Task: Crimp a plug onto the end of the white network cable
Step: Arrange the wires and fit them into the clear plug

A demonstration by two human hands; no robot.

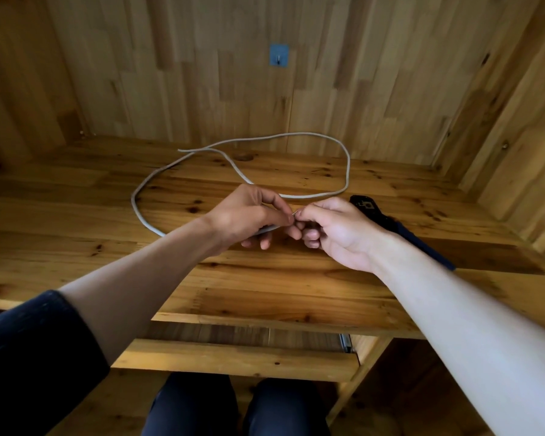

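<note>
Right hand before crimping tool; cable beyond

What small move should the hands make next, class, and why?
Probably straighten the tip with the right hand: it pinches the very end of the cable while the left hand grips it just behind. The crimper lies untouched on the table, and no plug shows, so crimping looks premature.

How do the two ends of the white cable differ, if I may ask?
The far end lies loose on the desk, untouched; the near end is pinched between left hand and right hand. The far end shows fully; fingers mostly hide the near end. Both are one white cable.
</note>
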